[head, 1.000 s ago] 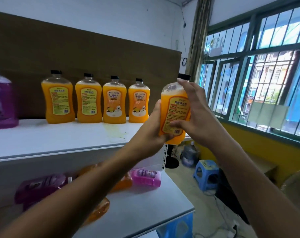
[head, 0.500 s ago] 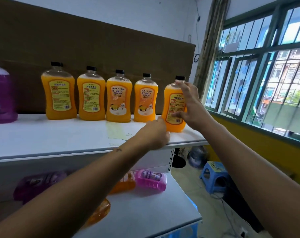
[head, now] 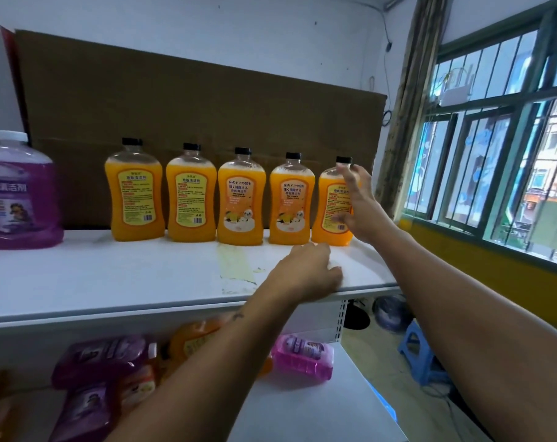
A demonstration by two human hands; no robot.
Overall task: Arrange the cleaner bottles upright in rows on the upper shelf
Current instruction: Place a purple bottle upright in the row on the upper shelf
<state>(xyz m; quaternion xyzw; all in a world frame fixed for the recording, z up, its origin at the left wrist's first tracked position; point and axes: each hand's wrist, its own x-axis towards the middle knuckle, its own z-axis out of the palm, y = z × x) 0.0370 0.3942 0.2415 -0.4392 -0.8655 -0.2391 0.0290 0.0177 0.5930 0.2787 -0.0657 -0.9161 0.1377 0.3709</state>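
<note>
Several orange cleaner bottles with black caps stand upright in a row at the back of the white upper shelf [head: 111,275]. The rightmost orange bottle [head: 330,202] stands on the shelf near its right end. My right hand [head: 361,212] is against that bottle's right side with fingers spread, thumb by the label and a fingertip near the cap. My left hand [head: 306,275] rests palm down on the shelf's front edge and holds nothing. A large purple cleaner jug [head: 18,199] stands upright at the far left.
On the lower shelf [head: 302,409] lie purple bottles [head: 101,362], an orange bottle [head: 191,342] and a pink bottle [head: 302,355]. Brown cardboard [head: 191,106] backs the upper shelf. A blue stool [head: 420,352] stands on the floor below barred windows [head: 494,154] at the right.
The orange bottle held in both hands was set down at the right end of the row. My left hand dropped to the shelf edge and my right hand's fingers loosened from the bottle.
</note>
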